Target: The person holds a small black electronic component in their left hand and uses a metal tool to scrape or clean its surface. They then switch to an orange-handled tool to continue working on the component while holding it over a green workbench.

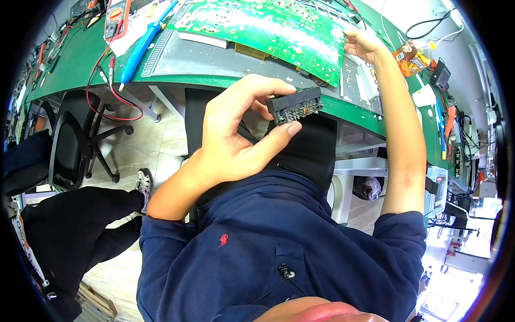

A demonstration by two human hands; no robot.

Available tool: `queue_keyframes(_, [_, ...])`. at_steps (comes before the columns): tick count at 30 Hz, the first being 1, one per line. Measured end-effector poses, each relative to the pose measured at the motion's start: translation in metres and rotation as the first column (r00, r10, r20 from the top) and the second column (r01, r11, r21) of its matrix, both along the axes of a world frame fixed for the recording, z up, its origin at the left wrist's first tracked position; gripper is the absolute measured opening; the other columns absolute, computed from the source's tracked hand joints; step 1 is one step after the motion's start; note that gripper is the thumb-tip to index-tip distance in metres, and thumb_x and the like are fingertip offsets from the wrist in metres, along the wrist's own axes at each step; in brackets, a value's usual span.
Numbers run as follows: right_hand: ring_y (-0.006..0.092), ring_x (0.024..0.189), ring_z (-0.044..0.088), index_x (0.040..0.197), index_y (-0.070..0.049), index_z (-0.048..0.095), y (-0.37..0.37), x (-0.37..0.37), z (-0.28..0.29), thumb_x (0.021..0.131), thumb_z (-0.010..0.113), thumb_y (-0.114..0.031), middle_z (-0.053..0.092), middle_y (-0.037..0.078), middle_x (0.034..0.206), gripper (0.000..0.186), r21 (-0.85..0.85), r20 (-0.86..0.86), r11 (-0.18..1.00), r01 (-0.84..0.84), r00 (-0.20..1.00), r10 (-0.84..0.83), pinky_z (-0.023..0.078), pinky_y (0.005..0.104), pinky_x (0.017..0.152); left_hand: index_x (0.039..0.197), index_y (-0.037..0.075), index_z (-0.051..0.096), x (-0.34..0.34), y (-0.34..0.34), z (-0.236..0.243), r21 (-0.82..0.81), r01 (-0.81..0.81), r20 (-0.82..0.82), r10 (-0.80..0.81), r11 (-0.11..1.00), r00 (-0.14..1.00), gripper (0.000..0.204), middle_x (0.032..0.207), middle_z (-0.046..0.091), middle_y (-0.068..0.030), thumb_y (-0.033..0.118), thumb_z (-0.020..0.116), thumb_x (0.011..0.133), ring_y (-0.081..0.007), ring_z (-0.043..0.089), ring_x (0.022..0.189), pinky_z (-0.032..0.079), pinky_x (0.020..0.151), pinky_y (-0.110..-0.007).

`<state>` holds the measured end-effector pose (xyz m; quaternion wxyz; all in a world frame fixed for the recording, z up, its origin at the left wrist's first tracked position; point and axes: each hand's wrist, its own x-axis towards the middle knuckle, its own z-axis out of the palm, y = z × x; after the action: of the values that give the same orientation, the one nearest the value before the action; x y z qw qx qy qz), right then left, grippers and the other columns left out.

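Note:
My left hand [233, 129] pinches a black multi-pin connector [294, 103] between thumb and fingers, in front of the bench's near edge. The connector's metal pins point down toward me. At the right corner of a large green circuit board [268, 33], my right hand [366, 46] has its fingers closed on the edge. The fingertips are partly hidden there. The board lies tilted over a grey mat [185, 61], solder side up, with parts showing beneath its near edge.
Left of the board lie a blue pen-shaped tool [140, 51] and an orange multimeter [115, 16] with red and black leads. A snack packet [412, 58] stands at the right. Another person's legs [80, 214] and an office chair [75, 137] are at the left.

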<state>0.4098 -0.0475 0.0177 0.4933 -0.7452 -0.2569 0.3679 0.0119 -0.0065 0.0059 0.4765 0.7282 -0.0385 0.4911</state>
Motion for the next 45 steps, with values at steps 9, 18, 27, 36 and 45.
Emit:
queue_keyframes(9, [0.0121, 0.084, 0.061, 0.108, 0.0, 0.054, 0.0, 0.002, -0.003, 0.092, 0.048, -0.011, 0.062, 0.009, 0.099, 0.021, 0.088, -0.061, 0.996, -0.029, 0.998, 0.034, 0.053, 0.0249, 0.077, 0.102, 0.001, 0.06, 0.001, 0.0, 0.0, 0.002, 0.006, -0.004, -0.006, 1.0, 1.0, 0.036, 0.088, 0.062, -0.0075, 0.004, 0.072, 0.068, -0.0123, 0.057, 0.068, 0.046, 0.058, -0.022])
queue_keyframes(18, [0.014, 0.086, 0.061, 0.103, -0.003, 0.056, 0.002, 0.013, -0.008, 0.092, 0.052, -0.018, 0.061, 0.007, 0.097, 0.019, 0.031, -0.043, 0.997, -0.072, 0.996, 0.073, 0.052, 0.0267, 0.08, 0.1, 0.001, 0.06, 0.001, 0.0, 0.0, 0.001, -0.017, 0.024, 0.017, 1.0, 1.0, 0.035, 0.086, 0.062, -0.0072, 0.002, 0.073, 0.067, -0.0116, 0.056, 0.067, 0.046, 0.056, -0.021])
queue_keyframes(27, [0.0138, 0.093, 0.06, 0.105, 0.0, 0.055, -0.001, 0.044, -0.019, 0.091, 0.055, -0.013, 0.061, 0.007, 0.102, 0.019, 0.067, -0.048, 0.99, -0.125, 0.991, 0.129, 0.051, 0.0252, 0.085, 0.114, -0.007, 0.051, -0.014, 0.003, 0.004, 0.047, 0.07, -0.094, -0.065, 0.996, 0.993, 0.046, 0.11, 0.057, -0.0134, -0.006, 0.069, 0.072, -0.0174, 0.056, 0.101, 0.043, 0.088, -0.028])
queue_keyframes(36, [0.0143, 0.095, 0.059, 0.109, 0.001, 0.053, -0.001, 0.045, -0.019, 0.092, 0.053, -0.015, 0.059, 0.008, 0.104, 0.024, 0.053, -0.02, 0.984, -0.169, 0.985, 0.17, 0.051, 0.026, 0.087, 0.115, -0.009, 0.049, -0.018, 0.003, 0.006, -0.031, 0.177, -0.055, -0.178, 0.984, 0.982, 0.046, 0.109, 0.058, -0.0168, -0.005, 0.068, 0.073, -0.0173, 0.06, 0.093, 0.046, 0.085, -0.027])
queue_keyframes(45, [0.013, 0.092, 0.059, 0.108, 0.0, 0.054, 0.002, 0.043, -0.018, 0.093, 0.051, -0.017, 0.06, 0.008, 0.104, 0.023, 0.014, 0.007, 0.987, -0.158, 0.987, 0.158, 0.051, 0.0236, 0.084, 0.116, -0.011, 0.048, -0.024, 0.003, 0.008, -0.052, 0.195, -0.085, -0.199, 0.979, 0.976, 0.045, 0.109, 0.059, -0.0186, -0.007, 0.066, 0.075, -0.0184, 0.06, 0.097, 0.045, 0.088, -0.029])
